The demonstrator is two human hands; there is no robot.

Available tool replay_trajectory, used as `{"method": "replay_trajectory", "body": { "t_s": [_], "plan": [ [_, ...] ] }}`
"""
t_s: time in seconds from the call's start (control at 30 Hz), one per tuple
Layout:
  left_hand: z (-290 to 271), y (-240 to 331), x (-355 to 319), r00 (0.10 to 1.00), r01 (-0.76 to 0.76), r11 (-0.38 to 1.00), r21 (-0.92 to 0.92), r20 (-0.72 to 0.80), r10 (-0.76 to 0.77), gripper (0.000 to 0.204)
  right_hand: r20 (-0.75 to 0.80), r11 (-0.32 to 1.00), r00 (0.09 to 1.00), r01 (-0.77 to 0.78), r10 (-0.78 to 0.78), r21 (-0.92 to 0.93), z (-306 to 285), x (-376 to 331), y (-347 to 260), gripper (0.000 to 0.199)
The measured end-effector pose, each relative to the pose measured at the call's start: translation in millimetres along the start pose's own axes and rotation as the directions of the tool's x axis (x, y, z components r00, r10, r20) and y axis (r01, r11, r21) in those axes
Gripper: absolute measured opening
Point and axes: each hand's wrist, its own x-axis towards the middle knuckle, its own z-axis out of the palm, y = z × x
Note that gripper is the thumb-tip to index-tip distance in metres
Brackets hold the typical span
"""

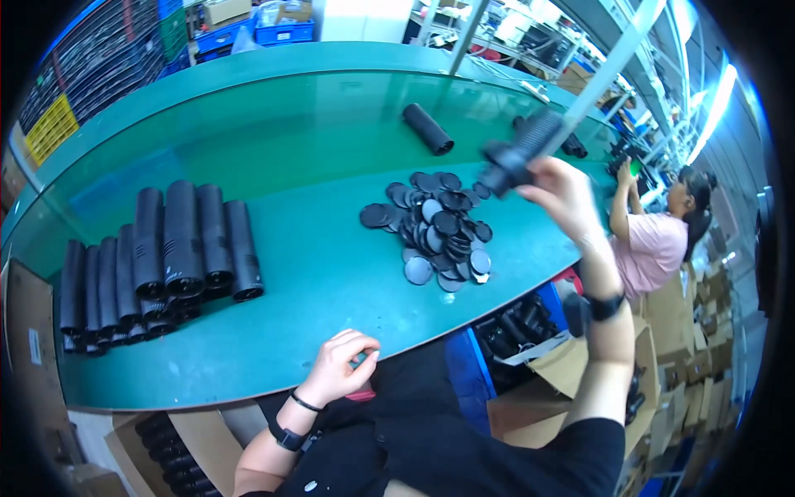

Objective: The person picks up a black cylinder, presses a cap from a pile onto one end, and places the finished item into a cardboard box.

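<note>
My right hand point(561, 192) is raised over the right side of the bench. Its fingers are closed on a black ribbed tube point(537, 137) with a wider collar at its lower end; motion blurs it. Below and left of that hand lies a loose heap of thin black discs point(445, 224), some catching the light. My left hand point(341, 364) is by the bench's near edge, fingers loosely curled, with nothing seen between thumb and fingertips. A single black tube point(427, 129) lies behind the discs. Stacked black tubes point(183, 236) fill the left end.
The green bench point(315, 306) has a raised far ledge. Beneath its near edge are a blue bin point(469, 364) of black parts and open cartons point(542, 406). A slanting metal post point(613, 70) rises at right. A person in pink point(654, 244) works farther right.
</note>
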Motion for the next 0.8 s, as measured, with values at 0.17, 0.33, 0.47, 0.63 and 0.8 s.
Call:
{"method": "replay_trajectory", "body": {
  "t_s": [0.17, 0.33, 0.47, 0.63, 0.8],
  "plan": [
    [0.6, 0.0, -0.1, 0.999, 0.014, 1.0, -0.014, -0.05, -0.015, 0.006, 0.139, 0.936, 0.95, 0.301, -0.279, -0.18, 162.5, 116.5, -45.6, 0.029],
    [8.7, -4.2, -3.0, 0.993, -0.079, 0.992, 0.095, -0.079, 0.087, 0.006, 0.182, 0.887, 0.948, 0.311, -0.262, -0.341, 278.6, 171.2, -56.4, 0.024],
    [10.1, -1.5, -6.8, 0.992, -0.079, 0.992, 0.102, -0.093, 0.088, 0.008, 0.206, 0.871, 0.953, 0.289, -0.222, -0.398, 327.4, 178.9, -72.8, 0.012],
    [8.3, 5.5, -5.4, 0.997, -0.033, 0.996, 0.081, -0.066, 0.038, 0.005, 0.23, 0.855, 0.952, 0.288, -0.204, -0.431, 328.1, 173.9, -75.5, 0.014],
    [9.2, -2.7, 0.2, 0.997, -0.025, 0.995, 0.097, -0.067, 0.032, 0.005, 0.214, 0.926, 0.938, 0.316, -0.273, -0.207, 260.7, 133.9, -73.9, 0.02]
  ]
}}
